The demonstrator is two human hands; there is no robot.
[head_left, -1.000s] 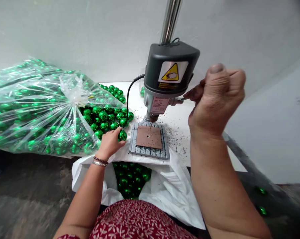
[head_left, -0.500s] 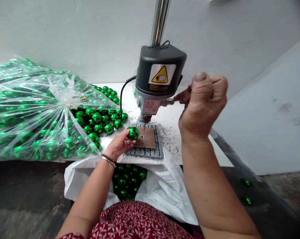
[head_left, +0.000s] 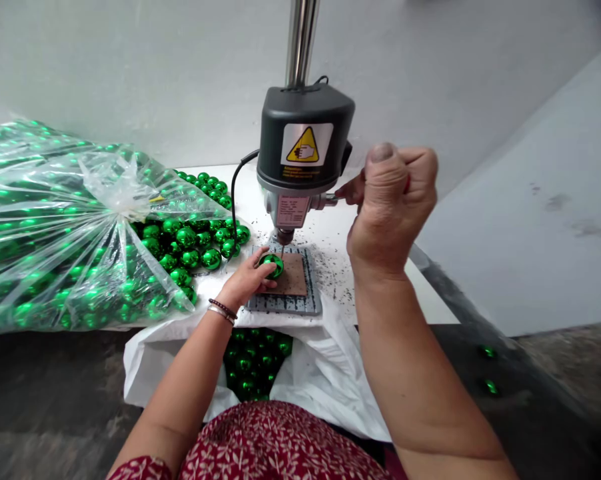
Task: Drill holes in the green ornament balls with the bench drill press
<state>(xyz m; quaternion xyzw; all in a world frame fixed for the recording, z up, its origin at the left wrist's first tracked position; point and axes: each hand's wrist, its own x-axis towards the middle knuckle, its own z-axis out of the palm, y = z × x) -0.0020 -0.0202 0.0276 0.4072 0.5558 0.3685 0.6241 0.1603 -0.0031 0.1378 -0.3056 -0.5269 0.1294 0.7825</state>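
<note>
A shiny green ball (head_left: 274, 265) is in the fingers of my left hand (head_left: 250, 277), over the left part of a brown board (head_left: 294, 283). The board lies on the grey slotted base (head_left: 312, 303) of a small drill press (head_left: 305, 140). Just right of the ball, the thin drill bit (head_left: 282, 252) points down; whether it touches the ball I cannot tell. My right hand (head_left: 395, 200) is raised beside the machine, closed around its feed lever (head_left: 333, 199). Most of the lever is hidden by the fingers.
A clear plastic bag (head_left: 125, 200) full of green balls spreads over the table's left, with loose green balls (head_left: 211, 259) beside it. A white sack (head_left: 320, 380) of green balls opens below the table edge. Dark shavings (head_left: 333, 267) litter the white table (head_left: 380, 293). Green balls (head_left: 489, 387) lie on the floor.
My left hand has brought the green ball in under the drill head, closer to the bit, with its fingers shifted over the ball. My right hand stays at the lever. The view has shifted slightly.
</note>
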